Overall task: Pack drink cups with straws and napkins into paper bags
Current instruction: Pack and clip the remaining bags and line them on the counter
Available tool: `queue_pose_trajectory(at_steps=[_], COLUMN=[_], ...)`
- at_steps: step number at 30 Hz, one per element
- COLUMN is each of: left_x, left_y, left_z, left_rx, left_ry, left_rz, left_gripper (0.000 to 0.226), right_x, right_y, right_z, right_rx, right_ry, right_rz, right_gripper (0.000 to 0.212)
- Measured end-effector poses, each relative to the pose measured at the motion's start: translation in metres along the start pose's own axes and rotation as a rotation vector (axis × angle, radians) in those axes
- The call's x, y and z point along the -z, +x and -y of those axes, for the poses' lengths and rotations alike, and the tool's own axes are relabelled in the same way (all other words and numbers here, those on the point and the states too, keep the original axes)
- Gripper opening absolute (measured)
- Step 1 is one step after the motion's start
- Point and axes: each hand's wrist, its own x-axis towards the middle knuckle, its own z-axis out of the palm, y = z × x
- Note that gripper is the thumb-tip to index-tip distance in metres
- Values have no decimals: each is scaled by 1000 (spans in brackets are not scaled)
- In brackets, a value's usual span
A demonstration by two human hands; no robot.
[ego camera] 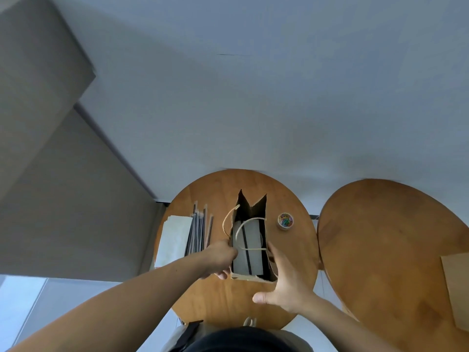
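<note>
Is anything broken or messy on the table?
The brown paper bag looks ragged along its near top edge, beside the right hand, perhaps torn. The black straws lie slightly fanned; nothing spilled.

Two round wooden tbls before you, side by side, apart. Left tbl (218,301): paper bag (258,207) upright at ctr; wrapped straws (196,235) beside napkins (173,240) on its left; clip tub (285,221) on its right. Right tbl (380,237): flat brown sheet (456,288) at far-right edge.
</note>
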Motion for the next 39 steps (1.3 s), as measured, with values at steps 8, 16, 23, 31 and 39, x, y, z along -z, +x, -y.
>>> queue_pose_trajectory(at_steps=[8,16,23,31,39], left_x=[-2,-9,-9,-5,-12], left_y=[4,-1,-8,-12,-2], left_z=[-14,-14,-15,-35,-38], left_rx=[-6,2,-3,-76,-94], left_ry=[2,108,81,33,275], left_rz=[-56,-11,40,38,-208], left_gripper=[26,30,37,63,37], right_x=[-33,-52,-39,-25,-16], right_y=[10,28,33,29,27], right_z=[-20,-26,-13,-10,2], right_rx=[-125,-255,-136,192,343], right_ry=[115,-64,39,188,141], right_rz=[-456,-459,-511,-427,-179], right_gripper=[86,72,45,60,49])
